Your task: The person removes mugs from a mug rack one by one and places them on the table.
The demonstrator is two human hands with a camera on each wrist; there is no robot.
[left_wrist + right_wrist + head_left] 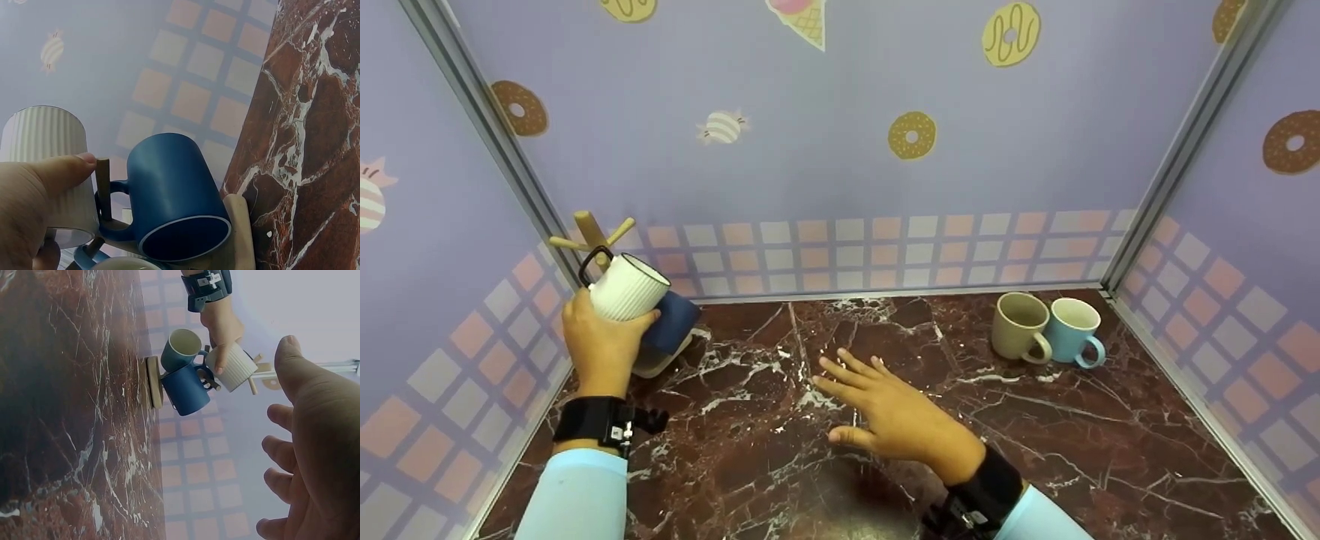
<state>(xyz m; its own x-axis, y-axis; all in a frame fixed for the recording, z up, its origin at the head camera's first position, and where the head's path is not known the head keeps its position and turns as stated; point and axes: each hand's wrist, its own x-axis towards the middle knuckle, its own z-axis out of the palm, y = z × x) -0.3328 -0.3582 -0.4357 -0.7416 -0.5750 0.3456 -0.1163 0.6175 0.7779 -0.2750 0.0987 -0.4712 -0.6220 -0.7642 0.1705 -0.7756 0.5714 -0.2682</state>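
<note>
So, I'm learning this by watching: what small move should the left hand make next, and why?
Perhaps the left hand should ease the white ribbed mug securely onto the wooden mug tree before letting go: the hand grips the mug, its thin black handle is at a peg, but secure hooking isn't clear.

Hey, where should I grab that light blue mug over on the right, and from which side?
Probably best by its handle, with the right hand coming from the near right. The light blue mug stands upright, its handle juts out toward that side, and the taupe mug crowds its left.
</note>
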